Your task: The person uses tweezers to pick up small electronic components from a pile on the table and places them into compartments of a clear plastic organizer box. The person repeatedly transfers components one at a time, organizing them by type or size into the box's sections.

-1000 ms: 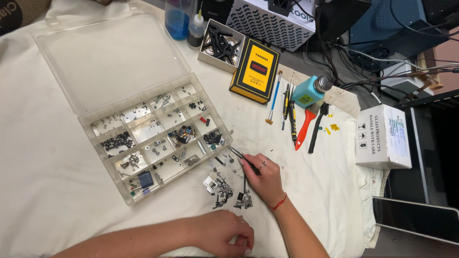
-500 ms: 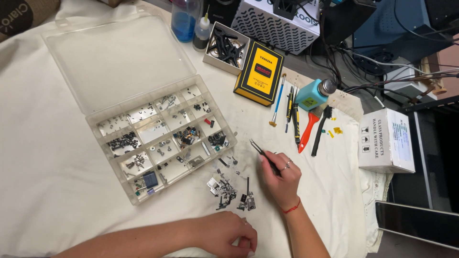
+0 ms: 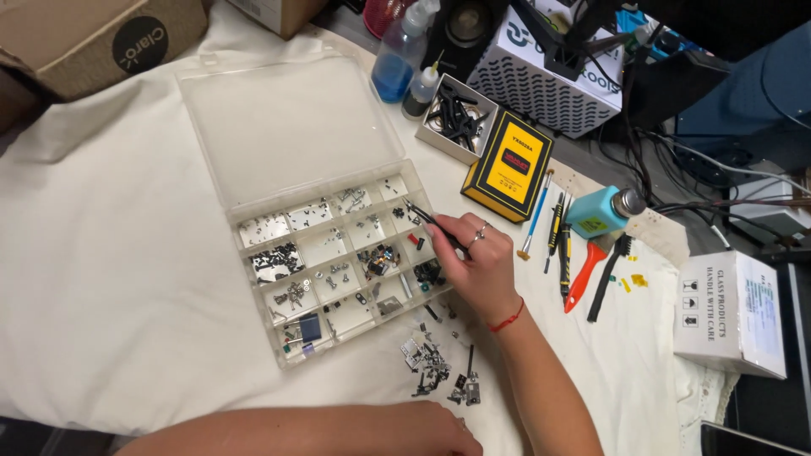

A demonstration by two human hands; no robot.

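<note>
**Tweezers over the parts box**

The right hand pinches black tweezers, tips over a compartment on the right side of the clear parts box. The left hand rests loosely curled at the cloth's near edge, holding nothing visible, just beside a pile of small parts.

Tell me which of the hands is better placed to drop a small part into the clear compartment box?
Probably the right hand: it holds black tweezers whose tips are over the compartment box at its far-right cells. The left hand rests low on the white cloth, away from the box.
</note>
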